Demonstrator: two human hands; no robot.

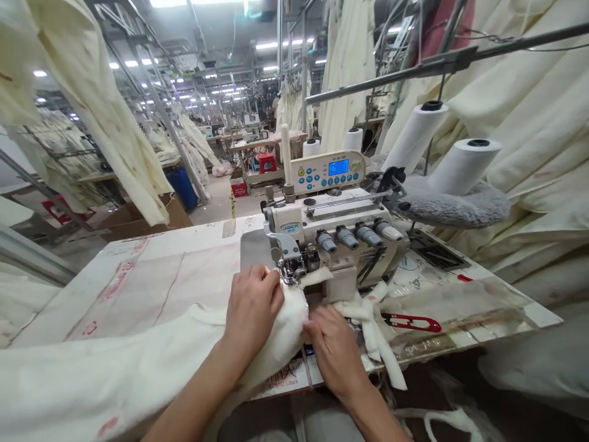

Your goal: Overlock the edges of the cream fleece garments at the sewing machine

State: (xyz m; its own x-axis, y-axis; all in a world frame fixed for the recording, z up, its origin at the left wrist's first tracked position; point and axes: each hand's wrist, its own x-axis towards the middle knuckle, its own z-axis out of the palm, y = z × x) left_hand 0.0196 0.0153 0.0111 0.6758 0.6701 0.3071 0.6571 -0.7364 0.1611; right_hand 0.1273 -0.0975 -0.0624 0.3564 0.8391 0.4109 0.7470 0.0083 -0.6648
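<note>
A cream fleece garment (115, 362) lies across the table and runs up to the presser foot (291, 272) of a white overlock sewing machine (335, 236). My left hand (252, 307) lies on top of the fabric just before the foot, fingers curled and pressing it down. My right hand (335, 350) rests at the fabric's near edge to the right, fingers bent onto the cloth. Cream trimmings (372, 319) hang from the machine's front.
Red thread snips (411, 322) lie on the table right of the machine. Two white thread cones (414, 138) stand behind it beside a control panel (329, 170). Cream garments hang at left and pile up at right. The table (151, 276) extends left.
</note>
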